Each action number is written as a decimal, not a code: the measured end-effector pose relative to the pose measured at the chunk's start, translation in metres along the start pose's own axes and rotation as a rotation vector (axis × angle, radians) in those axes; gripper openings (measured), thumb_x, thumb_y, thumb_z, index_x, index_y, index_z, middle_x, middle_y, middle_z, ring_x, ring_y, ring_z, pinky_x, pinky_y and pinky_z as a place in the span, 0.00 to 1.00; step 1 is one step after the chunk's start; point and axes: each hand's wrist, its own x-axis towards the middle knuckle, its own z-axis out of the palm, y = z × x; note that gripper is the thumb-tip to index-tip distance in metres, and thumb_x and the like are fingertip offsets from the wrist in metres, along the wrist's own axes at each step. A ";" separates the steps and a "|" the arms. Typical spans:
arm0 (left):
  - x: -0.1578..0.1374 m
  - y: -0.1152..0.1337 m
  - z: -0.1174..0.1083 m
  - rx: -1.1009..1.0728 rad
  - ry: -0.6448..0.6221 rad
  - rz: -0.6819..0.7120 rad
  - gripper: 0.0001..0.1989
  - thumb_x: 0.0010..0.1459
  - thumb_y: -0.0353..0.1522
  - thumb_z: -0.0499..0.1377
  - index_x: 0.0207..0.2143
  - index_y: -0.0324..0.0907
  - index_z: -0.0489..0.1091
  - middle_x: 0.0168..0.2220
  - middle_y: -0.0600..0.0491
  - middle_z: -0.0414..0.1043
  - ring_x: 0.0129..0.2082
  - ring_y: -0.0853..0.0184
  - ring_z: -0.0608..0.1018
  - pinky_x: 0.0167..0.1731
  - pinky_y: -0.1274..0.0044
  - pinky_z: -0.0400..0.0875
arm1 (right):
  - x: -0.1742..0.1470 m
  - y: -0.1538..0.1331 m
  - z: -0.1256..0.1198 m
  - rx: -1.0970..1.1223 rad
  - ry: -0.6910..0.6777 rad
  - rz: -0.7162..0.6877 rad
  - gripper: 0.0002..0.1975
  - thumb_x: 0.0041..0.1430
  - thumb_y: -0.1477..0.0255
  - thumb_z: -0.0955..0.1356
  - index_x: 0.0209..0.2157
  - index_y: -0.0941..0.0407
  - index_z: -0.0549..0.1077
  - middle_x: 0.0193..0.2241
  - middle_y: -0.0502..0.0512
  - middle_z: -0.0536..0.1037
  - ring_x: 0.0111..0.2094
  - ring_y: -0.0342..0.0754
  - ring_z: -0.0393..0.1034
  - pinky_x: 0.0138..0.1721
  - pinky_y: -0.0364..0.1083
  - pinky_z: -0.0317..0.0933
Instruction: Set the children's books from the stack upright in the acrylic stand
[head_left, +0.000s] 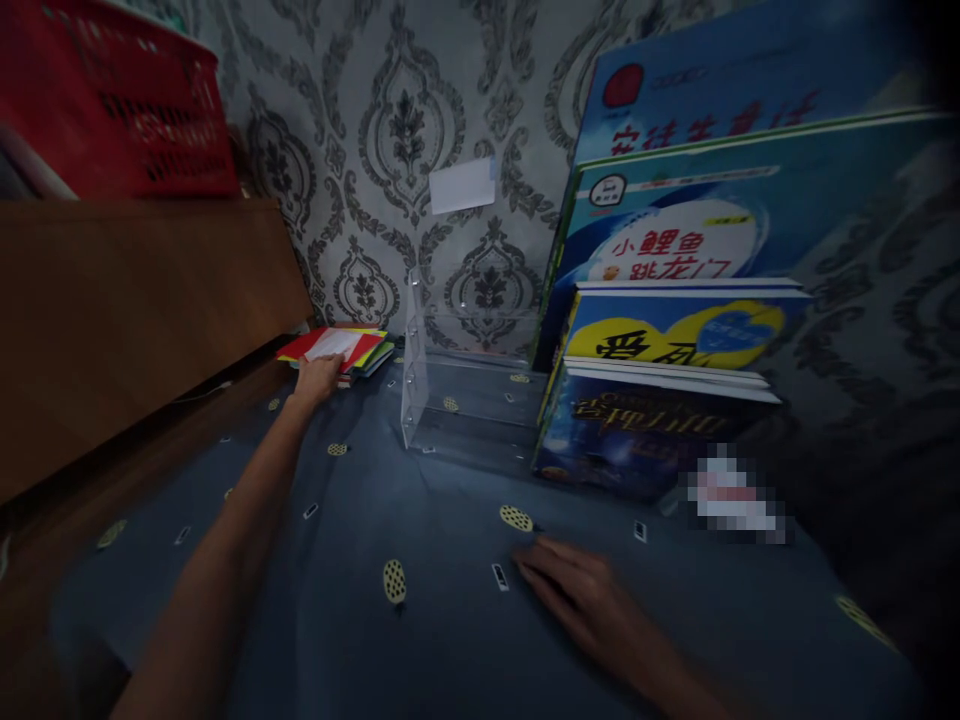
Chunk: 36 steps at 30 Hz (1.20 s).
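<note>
My left hand (319,378) reaches far forward and touches the near edge of a small stack of coloured books (367,352), the top one red with a white patch. Its fingers are mostly hidden, so its grip is unclear. My right hand (577,590) hovers over or rests on the dark blue tablecloth (450,640), holding nothing, its fingers loosely extended. Beyond it stands a clear acrylic book rack (414,370). On the rack's right side, several picture books (660,330) stand in stepped rows, covers facing me; its left part shows only transparent tiers.
To the left is a brown wooden cabinet or board (135,320), with a red plastic basket (165,110) on top. Patterned wallpaper (409,130) bearing a white label (462,186) rises behind the rack. A pixelated patch (735,495) lies at the right.
</note>
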 end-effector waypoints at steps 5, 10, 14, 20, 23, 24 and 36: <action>-0.008 0.005 -0.004 0.039 0.009 0.032 0.22 0.65 0.25 0.47 0.59 0.39 0.67 0.55 0.36 0.75 0.55 0.49 0.77 0.56 0.54 0.61 | 0.000 -0.002 0.000 -0.004 -0.001 0.012 0.19 0.75 0.69 0.57 0.40 0.53 0.78 0.32 0.56 0.82 0.33 0.47 0.79 0.35 0.44 0.72; -0.026 0.008 -0.006 0.062 0.027 0.071 0.23 0.65 0.24 0.47 0.59 0.39 0.66 0.56 0.36 0.74 0.56 0.50 0.76 0.57 0.56 0.61 | 0.000 -0.002 0.000 0.009 -0.019 0.031 0.17 0.74 0.70 0.58 0.38 0.54 0.78 0.31 0.56 0.81 0.31 0.47 0.77 0.34 0.44 0.71; -0.042 0.009 -0.004 0.071 0.037 0.082 0.24 0.64 0.23 0.48 0.60 0.39 0.66 0.56 0.37 0.74 0.56 0.51 0.76 0.57 0.57 0.61 | 0.000 -0.001 0.001 0.009 -0.019 0.017 0.18 0.74 0.70 0.58 0.39 0.55 0.78 0.31 0.57 0.81 0.32 0.48 0.77 0.35 0.45 0.71; -0.063 0.009 0.005 0.071 0.048 0.091 0.26 0.64 0.23 0.48 0.63 0.39 0.64 0.60 0.37 0.70 0.57 0.52 0.75 0.58 0.59 0.61 | 0.000 0.001 0.002 -0.013 0.005 -0.016 0.19 0.74 0.68 0.58 0.37 0.54 0.78 0.31 0.56 0.81 0.31 0.48 0.78 0.33 0.45 0.71; -0.075 0.008 0.009 0.048 0.055 0.104 0.27 0.64 0.23 0.48 0.65 0.40 0.63 0.61 0.37 0.69 0.59 0.52 0.73 0.59 0.59 0.61 | 0.000 0.001 0.002 -0.023 0.002 -0.016 0.20 0.75 0.67 0.57 0.38 0.54 0.78 0.32 0.57 0.81 0.32 0.48 0.79 0.34 0.45 0.72; -0.080 0.008 0.011 0.034 0.059 0.110 0.28 0.64 0.23 0.48 0.65 0.40 0.63 0.62 0.37 0.69 0.60 0.52 0.73 0.60 0.59 0.61 | 0.000 0.000 0.001 -0.023 -0.005 -0.013 0.19 0.75 0.67 0.57 0.39 0.54 0.78 0.32 0.57 0.82 0.33 0.48 0.79 0.35 0.45 0.72; -0.161 0.002 0.017 -0.132 -0.148 0.227 0.25 0.66 0.29 0.47 0.63 0.45 0.68 0.64 0.44 0.70 0.60 0.56 0.74 0.62 0.63 0.64 | 0.003 -0.003 -0.002 -0.015 0.004 -0.050 0.17 0.74 0.69 0.59 0.41 0.54 0.78 0.32 0.56 0.82 0.33 0.49 0.79 0.35 0.45 0.73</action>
